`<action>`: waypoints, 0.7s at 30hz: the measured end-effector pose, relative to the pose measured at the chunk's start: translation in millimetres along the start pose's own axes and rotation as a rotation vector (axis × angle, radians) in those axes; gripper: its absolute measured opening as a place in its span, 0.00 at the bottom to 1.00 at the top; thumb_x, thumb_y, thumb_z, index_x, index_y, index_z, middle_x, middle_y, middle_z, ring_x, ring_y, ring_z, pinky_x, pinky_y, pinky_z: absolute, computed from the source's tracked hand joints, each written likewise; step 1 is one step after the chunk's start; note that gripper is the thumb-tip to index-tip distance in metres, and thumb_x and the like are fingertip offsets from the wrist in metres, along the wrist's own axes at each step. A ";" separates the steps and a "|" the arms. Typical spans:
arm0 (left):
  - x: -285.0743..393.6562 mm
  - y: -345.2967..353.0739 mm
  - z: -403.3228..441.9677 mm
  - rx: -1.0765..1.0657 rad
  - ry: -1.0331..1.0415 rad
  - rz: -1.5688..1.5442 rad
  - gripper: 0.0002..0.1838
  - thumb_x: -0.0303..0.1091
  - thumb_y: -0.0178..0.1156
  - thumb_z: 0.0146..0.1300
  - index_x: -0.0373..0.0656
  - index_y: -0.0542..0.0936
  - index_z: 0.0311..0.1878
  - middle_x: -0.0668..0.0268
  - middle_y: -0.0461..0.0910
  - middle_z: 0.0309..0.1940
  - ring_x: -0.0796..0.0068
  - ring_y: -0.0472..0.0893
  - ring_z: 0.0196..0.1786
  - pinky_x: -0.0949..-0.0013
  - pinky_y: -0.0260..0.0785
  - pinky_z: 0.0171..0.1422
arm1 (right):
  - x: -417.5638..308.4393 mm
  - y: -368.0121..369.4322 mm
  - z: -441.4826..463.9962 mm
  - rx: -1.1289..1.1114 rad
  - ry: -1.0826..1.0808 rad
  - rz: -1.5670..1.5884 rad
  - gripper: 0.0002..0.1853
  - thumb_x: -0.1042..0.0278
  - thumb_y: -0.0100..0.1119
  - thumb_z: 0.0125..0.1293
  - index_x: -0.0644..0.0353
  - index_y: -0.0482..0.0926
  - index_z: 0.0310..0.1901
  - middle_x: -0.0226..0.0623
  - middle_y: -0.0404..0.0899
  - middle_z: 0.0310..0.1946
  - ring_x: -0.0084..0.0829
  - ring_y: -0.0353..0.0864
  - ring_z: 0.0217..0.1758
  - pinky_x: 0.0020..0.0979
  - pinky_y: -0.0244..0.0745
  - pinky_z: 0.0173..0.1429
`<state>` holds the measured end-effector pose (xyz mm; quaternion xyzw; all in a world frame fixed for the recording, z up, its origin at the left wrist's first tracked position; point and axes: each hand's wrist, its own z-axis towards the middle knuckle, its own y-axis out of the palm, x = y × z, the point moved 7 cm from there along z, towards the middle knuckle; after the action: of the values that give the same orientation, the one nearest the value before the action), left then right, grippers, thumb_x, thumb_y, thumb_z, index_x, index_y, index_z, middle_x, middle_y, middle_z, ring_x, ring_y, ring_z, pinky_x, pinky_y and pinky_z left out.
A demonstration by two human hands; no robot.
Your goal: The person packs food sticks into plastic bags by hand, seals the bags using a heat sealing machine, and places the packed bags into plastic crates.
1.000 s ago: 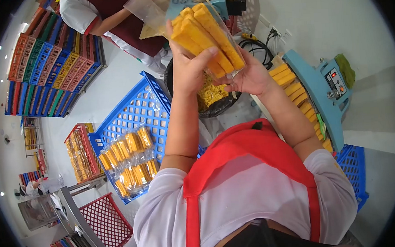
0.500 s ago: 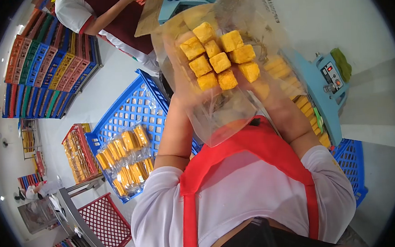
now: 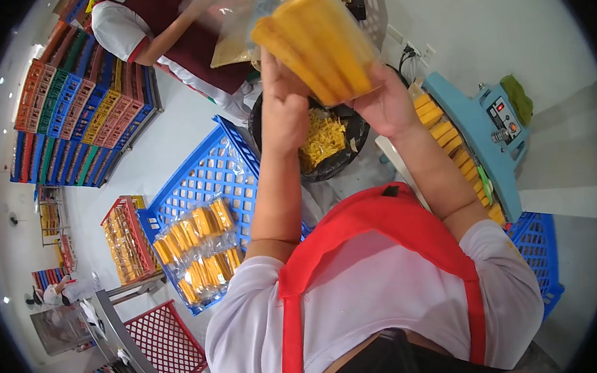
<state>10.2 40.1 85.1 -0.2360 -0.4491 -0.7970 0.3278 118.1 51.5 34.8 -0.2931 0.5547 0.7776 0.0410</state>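
Observation:
A clear plastic bag of long yellow sticks [image 3: 317, 45] is held up in front of me, its long sides showing and its upper part blurred. My right hand [image 3: 390, 105] grips the bag's lower right corner, fingers partly behind it. My left hand [image 3: 286, 112] is closed at the bag's left edge, with some fingers hidden behind the plastic. Below the bag, a black-lined bin [image 3: 359, 142] holds yellow scraps [image 3: 323, 140]. To the right of my right hand, more yellow sticks [image 3: 449, 139] lie in a row beside a light-blue sealing machine [image 3: 475, 117].
At left stands a blue crate [image 3: 198, 169] with several packed bags [image 3: 205, 219]. Beyond it are a red crate [image 3: 129, 238] of bags and stacked coloured crates [image 3: 81, 90]. A co-worker [image 3: 166, 30] stands at the upper left. Another blue crate [image 3: 538, 254] sits low at right.
The bag has tipped upward, from showing the sticks' square ends to showing their long sides. Both hands turned with it, and the bin of scraps has come into view beneath.

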 end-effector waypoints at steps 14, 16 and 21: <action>-8.2 7.6 3.9 0.031 0.019 0.090 0.33 0.33 0.50 0.57 0.44 0.47 0.63 0.61 0.56 0.59 0.68 0.58 0.61 0.63 0.53 0.62 | -42.6 38.0 -27.4 -0.062 -0.766 -1.288 0.32 0.65 0.57 0.56 0.65 0.55 0.60 0.40 0.61 0.56 0.33 0.59 0.61 0.30 0.54 0.62; -13.3 -2.1 -1.0 0.010 -0.109 -0.134 0.29 0.35 0.49 0.60 0.42 0.51 0.62 0.61 0.59 0.58 0.65 0.62 0.60 0.60 0.55 0.61 | -43.3 44.9 -29.5 -0.185 -0.670 -1.445 0.34 0.59 0.56 0.56 0.65 0.55 0.60 0.42 0.60 0.57 0.35 0.59 0.61 0.31 0.53 0.62; -44.6 -22.9 -29.9 -0.024 -0.471 -0.608 0.28 0.49 0.45 0.61 0.42 0.59 0.60 0.58 0.64 0.57 0.59 0.65 0.58 0.55 0.58 0.60 | -58.8 34.9 14.0 -0.160 -0.356 -0.893 0.29 0.55 0.53 0.58 0.66 0.61 0.57 0.43 0.61 0.56 0.34 0.61 0.59 0.29 0.57 0.60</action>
<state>21.0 36.6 27.8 -0.2726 -0.5522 -0.7870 -0.0383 147.2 65.9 96.5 -0.3672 0.2978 0.7622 0.4422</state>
